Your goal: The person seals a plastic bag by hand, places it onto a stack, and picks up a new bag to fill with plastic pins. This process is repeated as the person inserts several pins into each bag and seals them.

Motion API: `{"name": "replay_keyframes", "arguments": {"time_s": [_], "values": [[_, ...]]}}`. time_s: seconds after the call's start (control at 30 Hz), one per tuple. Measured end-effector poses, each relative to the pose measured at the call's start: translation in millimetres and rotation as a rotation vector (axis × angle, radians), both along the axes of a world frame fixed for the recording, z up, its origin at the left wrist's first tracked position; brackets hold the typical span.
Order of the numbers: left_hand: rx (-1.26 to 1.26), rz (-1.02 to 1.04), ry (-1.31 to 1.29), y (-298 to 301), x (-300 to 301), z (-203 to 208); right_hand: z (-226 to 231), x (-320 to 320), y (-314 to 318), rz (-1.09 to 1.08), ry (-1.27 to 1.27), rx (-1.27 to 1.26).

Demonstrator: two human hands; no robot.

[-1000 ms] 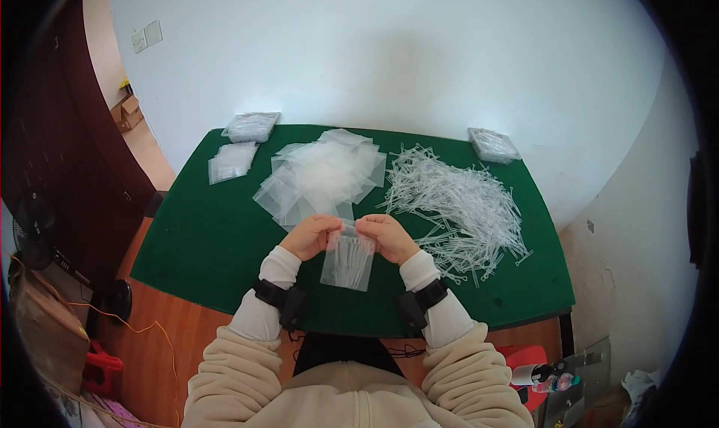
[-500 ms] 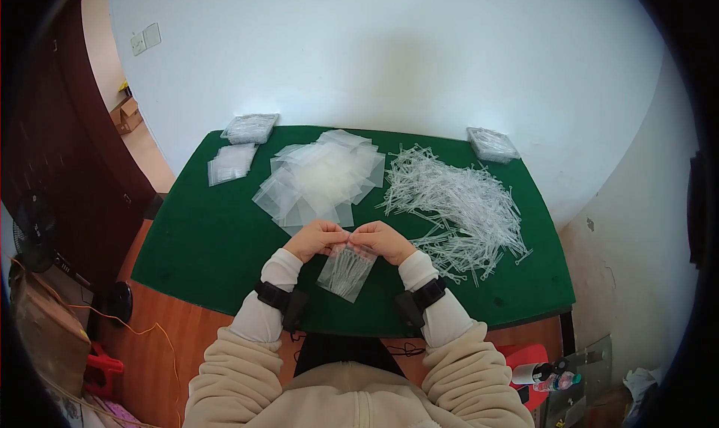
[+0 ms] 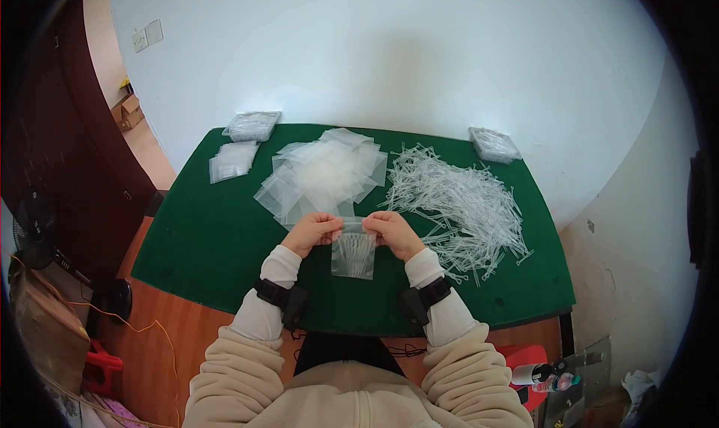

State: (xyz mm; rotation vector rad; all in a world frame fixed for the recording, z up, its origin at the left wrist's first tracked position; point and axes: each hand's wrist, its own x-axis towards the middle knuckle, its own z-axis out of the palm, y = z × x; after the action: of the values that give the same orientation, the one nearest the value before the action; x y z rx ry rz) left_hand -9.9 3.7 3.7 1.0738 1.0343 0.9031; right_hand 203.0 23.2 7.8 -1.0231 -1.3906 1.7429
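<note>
Between my hands hangs a small clear plastic bag (image 3: 353,257) with several thin clear sticks inside, fanned out with their ends upward. My left hand (image 3: 313,232) pinches its top left corner and my right hand (image 3: 393,232) pinches the top right corner, so the top edge is stretched between them. Just beyond my hands lies a spread pile of flat, empty-looking clear bags (image 3: 322,175). To the right is a large loose heap of thin clear plastic sticks (image 3: 460,207) with small ring-like ends.
On the green table (image 3: 202,241), a wrapped bundle (image 3: 252,126) stands at the back left, with a small stack of bags (image 3: 234,161) before it. Another wrapped bundle (image 3: 494,145) sits at the back right. Below the table's right edge are a red stool (image 3: 517,357) and a bottle (image 3: 558,383).
My hands have moved apart along the bag's top edge, from close together at its middle to the two corners. The bag has turned from tilted to straight.
</note>
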Motion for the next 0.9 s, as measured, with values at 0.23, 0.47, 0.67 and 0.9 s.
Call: {"name": "replay_keyframes", "arguments": {"time_s": [0.23, 0.47, 0.67, 0.9], "values": [[-0.037, -0.032, 0.05, -3.1, -1.2, 8.6, -4.6, 4.2, 4.6, -0.125, 0.179, 0.004], [0.022, -0.25, -0.049, -6.4, 6.3, 2.8, -12.0, -2.4, 5.2, -0.041, 0.054, 0.084], [0.057, -0.174, 0.067, -8.4, 10.8, 4.9, -5.4, -11.4, -5.8, 0.072, -0.069, 0.129], [0.114, -0.174, 0.095, -7.5, 10.9, 5.5, -14.4, -12.6, 0.5, -0.06, -0.016, 0.147]]}}
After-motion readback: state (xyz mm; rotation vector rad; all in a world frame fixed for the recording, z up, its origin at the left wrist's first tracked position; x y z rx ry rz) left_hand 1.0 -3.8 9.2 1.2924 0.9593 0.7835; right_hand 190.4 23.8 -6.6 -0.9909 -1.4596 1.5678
